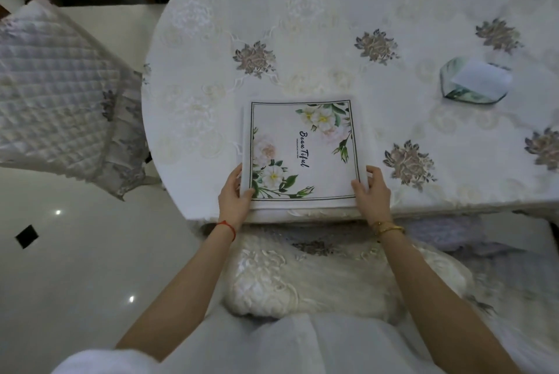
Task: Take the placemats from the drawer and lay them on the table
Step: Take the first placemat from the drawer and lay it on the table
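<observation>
Placemats [302, 153] lie stacked at the tabletop's [393, 26] six o'clock edge (still unspread); left hand [234, 196] and right hand [372, 192] each grip a near corner

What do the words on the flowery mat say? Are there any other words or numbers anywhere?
"Beau Tiful", black script running sideways across the middle of the top placemat, which both hands hold at the table's near edge.
A line of tiny print beside that script on the same placemat: too small to read.
Tissue box on the tablecloth: no readable text shows.
No numbers or other signs show.
</observation>
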